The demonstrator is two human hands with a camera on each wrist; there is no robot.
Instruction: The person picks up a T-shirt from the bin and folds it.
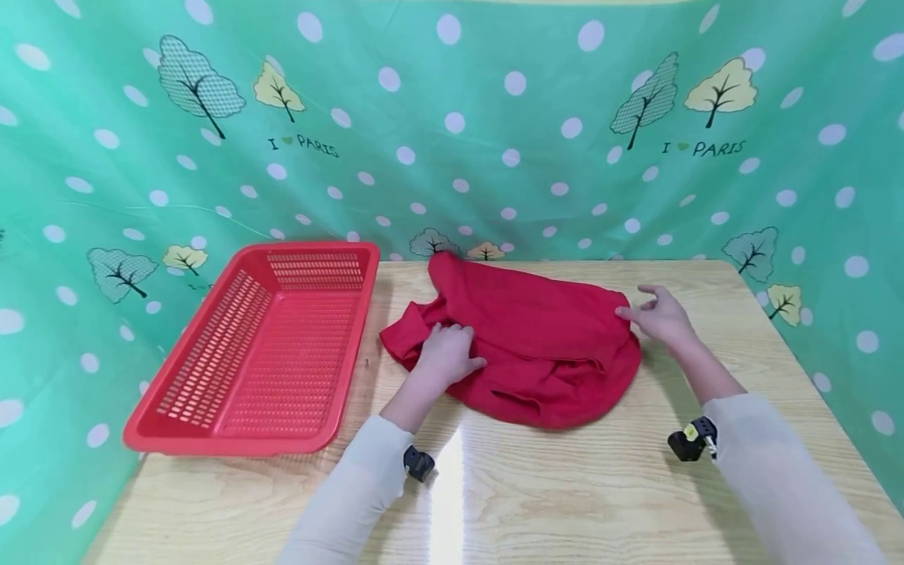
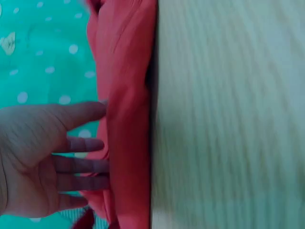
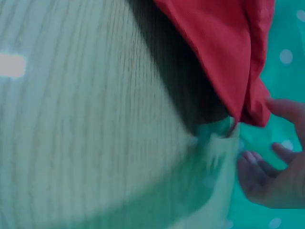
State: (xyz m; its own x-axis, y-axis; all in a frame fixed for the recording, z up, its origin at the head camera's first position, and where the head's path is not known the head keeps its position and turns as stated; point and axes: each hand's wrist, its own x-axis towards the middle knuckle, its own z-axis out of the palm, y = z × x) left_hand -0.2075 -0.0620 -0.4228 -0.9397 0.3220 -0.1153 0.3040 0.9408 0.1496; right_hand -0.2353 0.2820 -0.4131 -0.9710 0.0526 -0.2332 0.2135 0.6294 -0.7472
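Observation:
A red cloth garment (image 1: 537, 314) lies bunched and partly folded on the table, with loose folds along its near side. My left hand (image 1: 446, 353) rests on its left part, beside a folded flap. In the left wrist view that hand's fingers are straight and their tips meet the red cloth (image 2: 128, 124). At the garment's right end is my right hand (image 1: 664, 318), its fingers spread apart. One fingertip is right at the cloth's edge in the right wrist view, where a corner of the garment (image 3: 214, 52) stands raised off the table.
A red plastic basket (image 1: 297, 369) with slotted walls stands to the left of the garment, with nothing inside. The pale wood-grain table (image 1: 565, 494) ends at a green dotted curtain (image 1: 494, 118) behind and on both sides.

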